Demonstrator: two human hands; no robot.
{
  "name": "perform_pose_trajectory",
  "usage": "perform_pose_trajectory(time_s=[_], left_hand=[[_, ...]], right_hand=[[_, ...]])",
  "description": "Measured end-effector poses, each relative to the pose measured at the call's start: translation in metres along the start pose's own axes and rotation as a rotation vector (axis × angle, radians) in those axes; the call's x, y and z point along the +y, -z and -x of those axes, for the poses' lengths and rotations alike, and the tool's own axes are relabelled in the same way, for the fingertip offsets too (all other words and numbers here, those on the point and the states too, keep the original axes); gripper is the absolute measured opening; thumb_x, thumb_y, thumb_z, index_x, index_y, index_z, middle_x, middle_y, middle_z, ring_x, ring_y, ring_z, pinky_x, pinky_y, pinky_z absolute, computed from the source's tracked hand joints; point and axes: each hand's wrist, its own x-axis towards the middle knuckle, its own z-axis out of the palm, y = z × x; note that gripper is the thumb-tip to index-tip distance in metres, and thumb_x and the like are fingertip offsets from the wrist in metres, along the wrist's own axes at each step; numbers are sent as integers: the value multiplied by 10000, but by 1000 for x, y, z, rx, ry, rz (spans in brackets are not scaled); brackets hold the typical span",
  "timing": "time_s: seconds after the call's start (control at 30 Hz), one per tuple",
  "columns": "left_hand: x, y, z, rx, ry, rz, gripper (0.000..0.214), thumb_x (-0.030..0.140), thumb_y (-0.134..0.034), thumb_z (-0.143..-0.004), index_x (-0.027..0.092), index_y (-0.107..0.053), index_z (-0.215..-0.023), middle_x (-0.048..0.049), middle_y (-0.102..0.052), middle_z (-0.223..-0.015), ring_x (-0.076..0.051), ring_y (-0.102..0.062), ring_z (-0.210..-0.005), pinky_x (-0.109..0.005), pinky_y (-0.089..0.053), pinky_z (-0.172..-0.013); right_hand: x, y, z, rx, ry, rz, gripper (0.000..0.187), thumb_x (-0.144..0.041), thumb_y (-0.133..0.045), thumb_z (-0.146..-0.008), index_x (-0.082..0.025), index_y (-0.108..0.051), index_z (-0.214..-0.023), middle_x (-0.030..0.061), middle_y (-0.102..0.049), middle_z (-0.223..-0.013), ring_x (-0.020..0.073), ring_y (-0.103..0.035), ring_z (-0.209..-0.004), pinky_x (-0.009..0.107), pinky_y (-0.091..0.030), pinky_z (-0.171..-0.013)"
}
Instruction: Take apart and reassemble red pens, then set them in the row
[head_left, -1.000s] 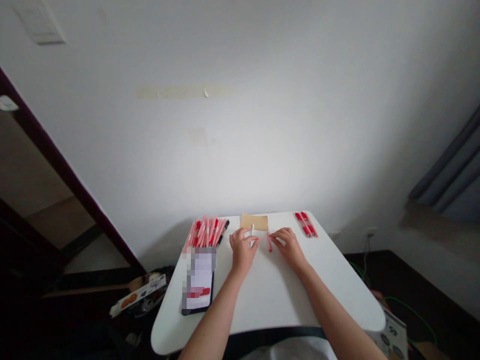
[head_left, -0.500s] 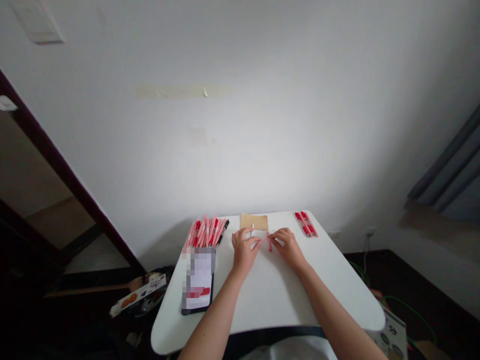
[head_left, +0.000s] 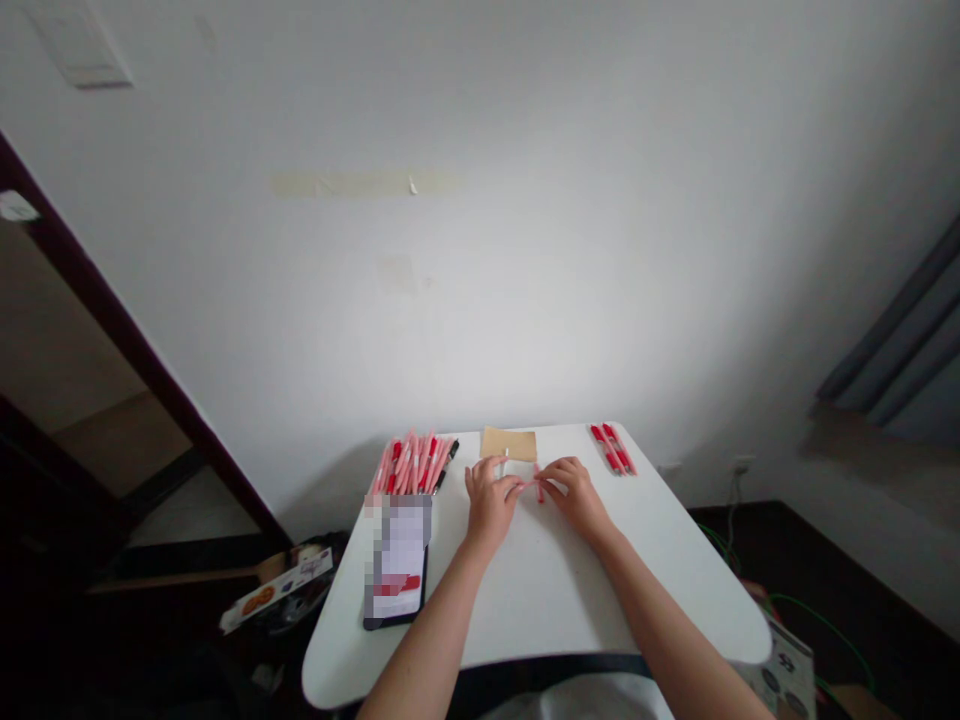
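My left hand [head_left: 491,510] and my right hand [head_left: 576,497] are close together over the middle of the white table [head_left: 555,590]. Thumb and fingers of both are pinched on a thin pink strip [head_left: 528,483] stretched between them. A short red and pink stick-like piece [head_left: 539,490] stands out at the right fingertips, pointing away from me; whether it is part of the strip I cannot tell. By the raised left index finger is a small white piece [head_left: 505,455], too small to name. Behind the hands lies a tan paper rectangle [head_left: 510,443].
At the back left lies a pile of pink and red pens [head_left: 409,465], with a black pen [head_left: 448,462] at its right edge. A phone [head_left: 397,560] lies in front of them. Two red pens [head_left: 613,450] are at the back right. The wall [head_left: 495,330] rises behind the table.
Hardly anything differs. My hands hold almost the same place, with slight shifts of the fingers around the pink strip. The view has moved very slightly.
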Motion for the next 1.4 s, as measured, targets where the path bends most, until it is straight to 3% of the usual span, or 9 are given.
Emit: perform_pose_trajectory(time_s=[0.43,0.73,1.4], left_hand=[[-3,-7,0,31,30,68,53,299,-678,-750,297,-723,-778,-34,-566,-1156,-234,-456,-1127,-502,-326,-1027],[-4,-10,1,45,11,115,47,295,-680,-748,279,-718,-771,-35,-566,-1155,-228,-464,-1126,-489,-345,-1018],[-2,-7,1,78,-5,118,49,284,-672,-756,258,-702,-784,-39,-575,-1127,-218,-486,-1114,-473,-372,-1014]], right_hand=[[-9,0,0,-75,-12,-61,105,-253,-602,-849,-246,-701,-883,46,-661,-832,210,-530,-895,350,-395,-817],[-6,-2,0,-69,-72,-18,92,-269,-597,-843,-242,-681,-869,36,-674,-856,210,-551,-903,374,-370,-853],[-2,-4,0,-39,-38,1,130,-322,-600,-851,-267,-718,-853,54,-637,-889,201,-544,-890,353,-413,-816]])
